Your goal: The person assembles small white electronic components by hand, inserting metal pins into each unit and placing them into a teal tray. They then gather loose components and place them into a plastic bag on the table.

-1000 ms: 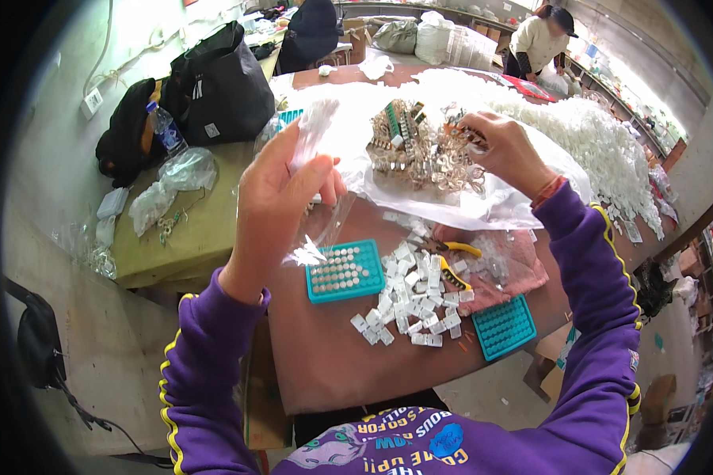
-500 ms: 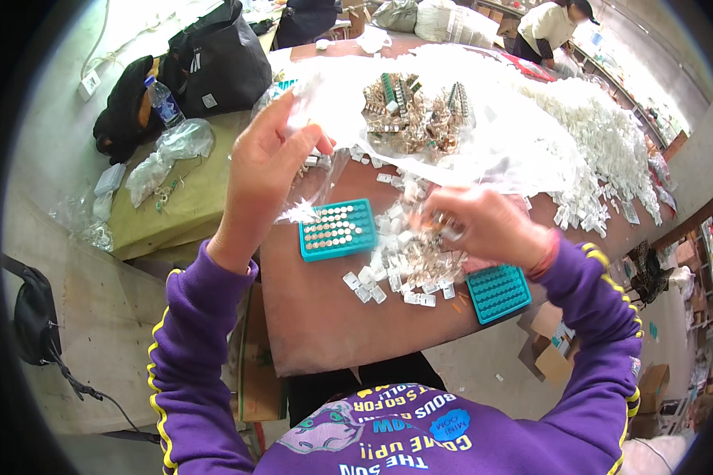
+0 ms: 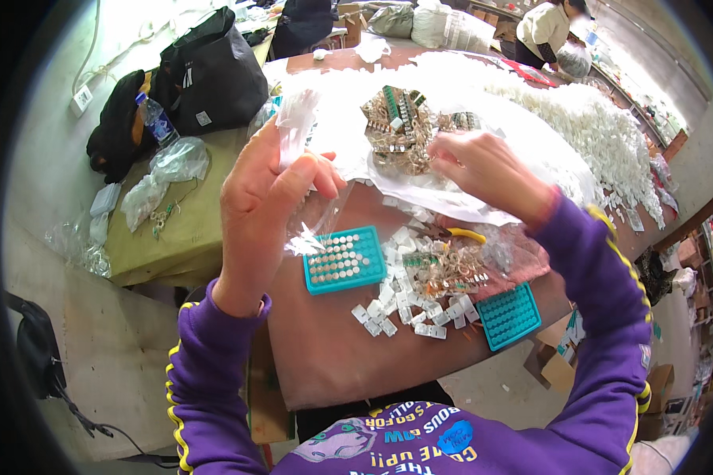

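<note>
A clear plastic bag [image 3: 296,119] is pinched between the thumb and fingers of my left hand [image 3: 271,178], raised over the table's left side. My right hand [image 3: 483,162] has its fingers curled at the right edge of a heap of small green circuit boards with wires [image 3: 404,131] on white plastic sheeting; what is between its fingertips is hidden. Below it lie yellow-handled pliers [image 3: 461,234] and a nearer heap of wired parts [image 3: 451,271]. Small white plastic housings [image 3: 400,301] lie beside that heap. Under my left hand stands a teal tray [image 3: 345,277] partly filled with round silver pieces.
Another teal tray [image 3: 509,317] sits at the table's right edge with no pieces visible. A big mound of white parts [image 3: 602,134] covers the far right. Black bags and a water bottle [image 3: 157,119] occupy the left table. A person [image 3: 543,36] works at the back right.
My right hand has moved away from the near heap to the far heap of boards, uncovering the pliers. My left hand keeps hold of the bag. The view has shifted slightly.
</note>
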